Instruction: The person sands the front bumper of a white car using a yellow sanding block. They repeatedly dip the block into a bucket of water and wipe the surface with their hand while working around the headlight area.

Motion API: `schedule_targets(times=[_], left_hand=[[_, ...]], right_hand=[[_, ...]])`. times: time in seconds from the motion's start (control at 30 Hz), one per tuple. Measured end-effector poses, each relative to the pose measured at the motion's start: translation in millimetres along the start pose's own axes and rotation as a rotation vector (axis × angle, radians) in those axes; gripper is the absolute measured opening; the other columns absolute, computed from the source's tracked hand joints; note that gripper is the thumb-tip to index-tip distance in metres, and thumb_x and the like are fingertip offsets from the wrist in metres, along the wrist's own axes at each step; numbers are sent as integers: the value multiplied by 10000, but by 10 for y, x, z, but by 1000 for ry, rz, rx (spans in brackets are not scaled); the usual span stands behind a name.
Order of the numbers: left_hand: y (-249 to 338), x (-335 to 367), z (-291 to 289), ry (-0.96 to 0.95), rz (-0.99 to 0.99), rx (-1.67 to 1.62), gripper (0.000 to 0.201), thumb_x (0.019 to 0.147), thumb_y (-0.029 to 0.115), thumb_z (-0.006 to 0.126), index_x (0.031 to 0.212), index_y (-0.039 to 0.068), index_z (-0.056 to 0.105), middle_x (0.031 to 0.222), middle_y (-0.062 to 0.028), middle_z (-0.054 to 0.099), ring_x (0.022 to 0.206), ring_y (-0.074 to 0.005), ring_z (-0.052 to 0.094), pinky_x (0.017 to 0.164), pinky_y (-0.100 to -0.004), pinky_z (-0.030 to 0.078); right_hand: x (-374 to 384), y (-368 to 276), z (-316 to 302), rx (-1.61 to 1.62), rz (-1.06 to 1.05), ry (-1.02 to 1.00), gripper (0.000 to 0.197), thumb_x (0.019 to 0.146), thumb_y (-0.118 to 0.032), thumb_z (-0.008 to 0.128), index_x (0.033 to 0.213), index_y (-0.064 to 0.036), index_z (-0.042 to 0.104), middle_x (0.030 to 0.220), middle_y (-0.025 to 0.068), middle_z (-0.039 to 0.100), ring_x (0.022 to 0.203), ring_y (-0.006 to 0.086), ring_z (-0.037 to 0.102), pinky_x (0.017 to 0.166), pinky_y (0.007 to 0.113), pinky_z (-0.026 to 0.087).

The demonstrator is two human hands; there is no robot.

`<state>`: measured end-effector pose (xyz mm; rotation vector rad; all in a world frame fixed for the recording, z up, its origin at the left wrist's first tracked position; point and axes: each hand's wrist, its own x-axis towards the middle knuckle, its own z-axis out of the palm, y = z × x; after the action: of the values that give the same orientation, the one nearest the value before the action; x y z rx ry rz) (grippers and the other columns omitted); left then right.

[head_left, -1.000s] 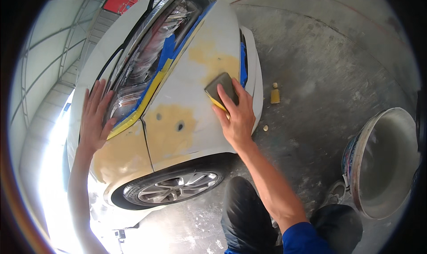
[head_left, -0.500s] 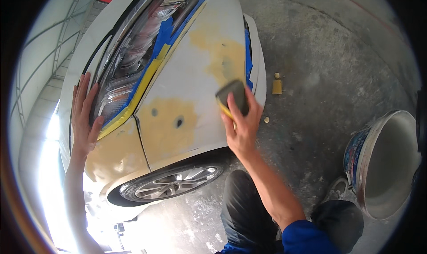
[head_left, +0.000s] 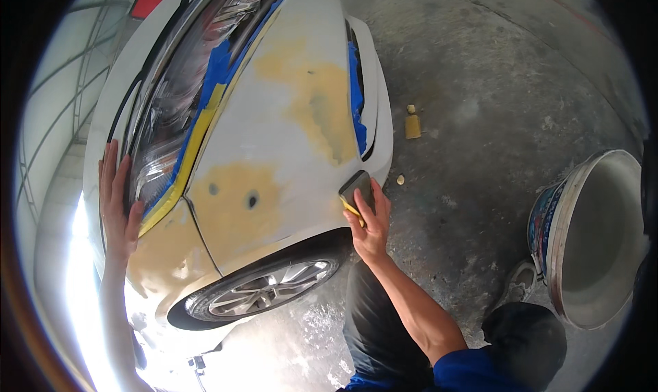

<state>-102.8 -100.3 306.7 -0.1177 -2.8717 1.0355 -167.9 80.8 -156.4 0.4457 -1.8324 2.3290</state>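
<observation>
My right hand [head_left: 371, 233] grips a sanding block [head_left: 356, 184] with a dark grey-green face and a yellow layer. The block is against the white bumper [head_left: 255, 133], near its corner above the wheel arch. Dull yellow patches [head_left: 236, 194] with small dark spots mark the bumper. On the left, my left hand [head_left: 119, 207] is spread and empty, its fingers resting flat on the car beside the headlight [head_left: 179, 111]. Blue and yellow masking tape [head_left: 179, 186] runs along the headlight's edge.
Below the bumper is the front wheel [head_left: 267, 289]. A large white bucket [head_left: 559, 255] stands on the concrete floor [head_left: 466, 152] at the right. A small yellow block [head_left: 412, 126] and pale bits lie on the floor. My knees are close below the car.
My right hand has brought the sanding block down along the bumper, from beside the upper yellow patch to nearer the wheel arch. My left hand stays beside the headlight; the view has shifted slightly.
</observation>
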Motion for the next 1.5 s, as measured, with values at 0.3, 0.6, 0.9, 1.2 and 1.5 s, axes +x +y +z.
schedule_targets(times=[0.3, 0.6, 0.9, 1.2, 1.5], left_hand=[[-84, -16, 108, -23, -9, 32, 748, 1053, 617, 334, 1587, 97, 402, 1693, -181, 286, 1588, -379, 213, 1268, -602, 120], [-154, -113, 159, -17, -4, 2, 729, 1056, 598, 356, 1584, 98, 403, 1688, -191, 292, 1580, -395, 229, 1270, -593, 125], [-130, -61, 203, 0, -5, -25, 723, 1056, 590, 359, 1580, 94, 409, 1687, -201, 290, 1578, -398, 233, 1267, -604, 131], [-92, -78, 59, -32, -6, -17, 699, 1052, 552, 390, 1573, 86, 415, 1682, -219, 292, 1575, -422, 227, 1267, -604, 109], [-42, -83, 20, -48, -26, 9, 680, 1051, 544, 388, 1554, 88, 433, 1671, -225, 309, 1576, -420, 224, 1266, -610, 115]], right_hand=[[327, 71, 107, 38, -37, 80, 450, 893, -122, 795, 1335, -117, 712, 1557, 242, 467, 1317, 420, 502, 1087, 477, 428], [865, -215, 111, 36, -128, 72, 473, 885, -97, 783, 1350, -139, 705, 1574, 239, 463, 1268, 399, 517, 1055, 463, 451], [1171, -297, 113, -21, -152, 93, 470, 878, -114, 787, 1340, -138, 708, 1575, 228, 464, 1244, 390, 520, 1047, 480, 432], [475, -11, 59, 17, -96, 15, 495, 889, -127, 797, 1372, -157, 694, 1605, 232, 429, 1269, 391, 517, 1054, 471, 445], [1905, -268, -192, -161, -183, -241, 507, 889, -191, 771, 1387, -209, 681, 1556, 161, 521, 1185, 342, 562, 1021, 450, 473]])
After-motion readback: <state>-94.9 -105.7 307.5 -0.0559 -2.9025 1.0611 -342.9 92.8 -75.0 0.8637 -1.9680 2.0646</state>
